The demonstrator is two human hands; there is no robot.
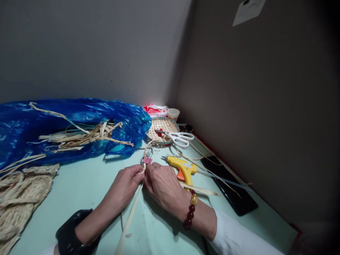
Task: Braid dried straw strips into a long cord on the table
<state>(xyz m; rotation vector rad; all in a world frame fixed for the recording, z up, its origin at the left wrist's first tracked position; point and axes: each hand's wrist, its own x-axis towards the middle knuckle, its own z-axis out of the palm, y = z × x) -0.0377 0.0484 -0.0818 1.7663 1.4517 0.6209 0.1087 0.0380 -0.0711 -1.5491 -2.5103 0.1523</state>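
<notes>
My left hand (129, 182) and my right hand (162, 183) meet over the table, fingers closed on a pale straw braid (144, 168). Just beyond my fingertips, a pink piece (147, 160) with thin metal pins lies against the braid; how it is fastened I cannot tell. From between the hands, a long loose straw strand (130, 217) runs down toward me. Another flat strand (203, 190) sticks out to the right from beneath my right hand. The fingertips partly hide the spot where the strands cross.
A yellow glue gun (186, 166) lies right of my hands, near a black tablet-like slab (233, 193). White-handled scissors (180, 137) rest on a woven basket (162, 124), with a paper cup (173, 113) behind. At left are a blue plastic bag (71, 113) holding straw and a woven straw piece (26, 198).
</notes>
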